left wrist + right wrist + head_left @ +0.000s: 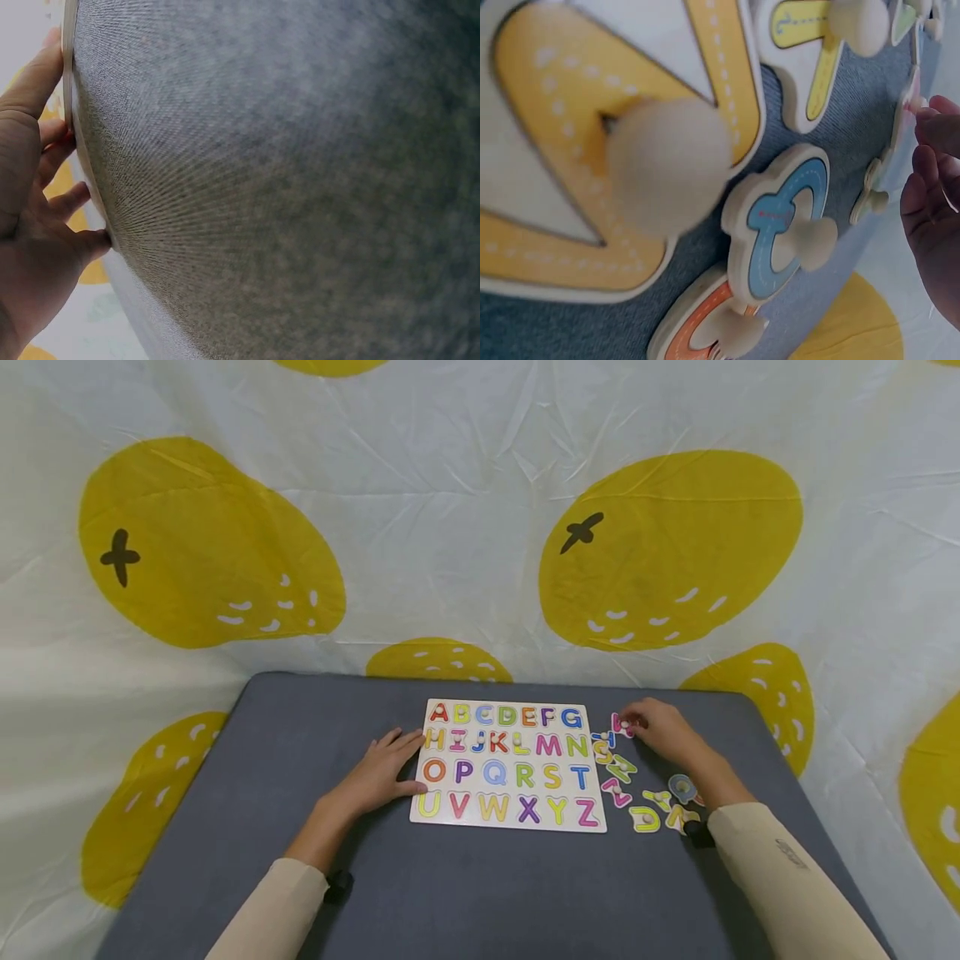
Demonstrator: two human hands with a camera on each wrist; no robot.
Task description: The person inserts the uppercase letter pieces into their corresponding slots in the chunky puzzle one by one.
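Observation:
A white alphabet puzzle board (468, 818) lies on the table, its coloured letters in rows; small knobs show on several letters of the upper two rows. At its left edge my left hand (378, 777) rests with fingers spread, thumb and fingertips touching the rim (69, 67). Beyond the board's right side, my right hand (663, 731) pinches a pink letter piece (617, 723), which looks like an M, by its knob. In the right wrist view, the fingertips (928, 116) meet a knob on that piece, seen edge-on.
Loose knobbed letters lie right of the board: a yellow U (637, 820), a pink piece (617, 793), a green N (621, 770), a blue Q (765, 274), a yellow Y (821, 82), a large orange-yellow letter (525, 259) and an orange piece (679, 345). Behind the grey table (480, 893) hangs a patterned cloth (450, 568).

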